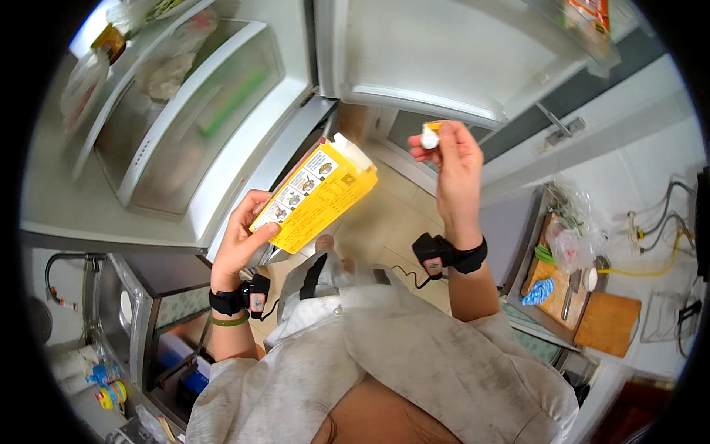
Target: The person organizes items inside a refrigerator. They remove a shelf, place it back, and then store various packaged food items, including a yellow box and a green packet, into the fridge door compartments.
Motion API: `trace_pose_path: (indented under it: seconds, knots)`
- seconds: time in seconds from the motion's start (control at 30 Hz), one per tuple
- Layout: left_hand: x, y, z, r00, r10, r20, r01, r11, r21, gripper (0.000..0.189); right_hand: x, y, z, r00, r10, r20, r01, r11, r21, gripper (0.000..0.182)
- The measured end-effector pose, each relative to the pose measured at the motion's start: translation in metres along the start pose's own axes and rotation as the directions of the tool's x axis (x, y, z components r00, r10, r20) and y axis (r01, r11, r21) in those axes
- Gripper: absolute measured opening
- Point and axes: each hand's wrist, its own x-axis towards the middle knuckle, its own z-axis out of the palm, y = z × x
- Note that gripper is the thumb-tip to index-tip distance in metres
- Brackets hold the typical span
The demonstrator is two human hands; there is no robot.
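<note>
My left hand (239, 236) grips the lower end of a yellow cardboard box (321, 194). Small pictures and printed text run along the box's face, and it tilts up to the right. At its upper end, a white flap (350, 149) stands raised; the inside of the box is hidden. Off to the right and apart from the box, my right hand (457, 166) pinches a small white and yellow piece (430, 136), perhaps torn cardboard. A strapped black device sits on each wrist.
An open refrigerator with frosted drawers (222, 127) stands at the left, its door (427, 50) swung out ahead. On the right counter are a wooden cutting board (546, 277), a knife (568, 297), a blue-and-white cloth (538, 292) and a plastic bag (574, 238). A sink (113, 311) is at lower left.
</note>
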Motion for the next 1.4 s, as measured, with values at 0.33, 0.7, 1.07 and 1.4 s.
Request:
trace_pose_path:
  seconds: [0.33, 0.7, 1.07, 1.4]
  knots:
    - [-0.1, -0.013, -0.043, 0.932, 0.005, -0.361, 0.002, 1.0, 0.019, 0.035, -0.02, 0.068, 0.068, 0.91, 0.233, 0.342, -0.178, 0.967, -0.184, 0.008]
    - [-0.261, -0.103, -0.071, 0.333, 0.102, -0.937, -0.155, 0.987, 0.053, 0.033, -0.081, 0.241, 0.211, 0.234, 0.489, 0.84, -0.018, 0.866, -0.499, 0.013]
    - [-0.313, -0.132, -0.134, 0.41, 0.011, -0.912, 0.02, 1.0, 0.021, 0.031, -0.148, 0.325, 0.361, 0.278, 0.538, 0.796, 0.157, 0.792, -0.59, 0.023]
    - [-0.278, -0.084, -0.162, 0.864, 0.152, -0.48, -0.108, 0.987, 0.118, 0.04, -0.185, 0.126, 0.26, 0.753, 0.083, 0.653, 0.246, 0.884, -0.397, 0.034]
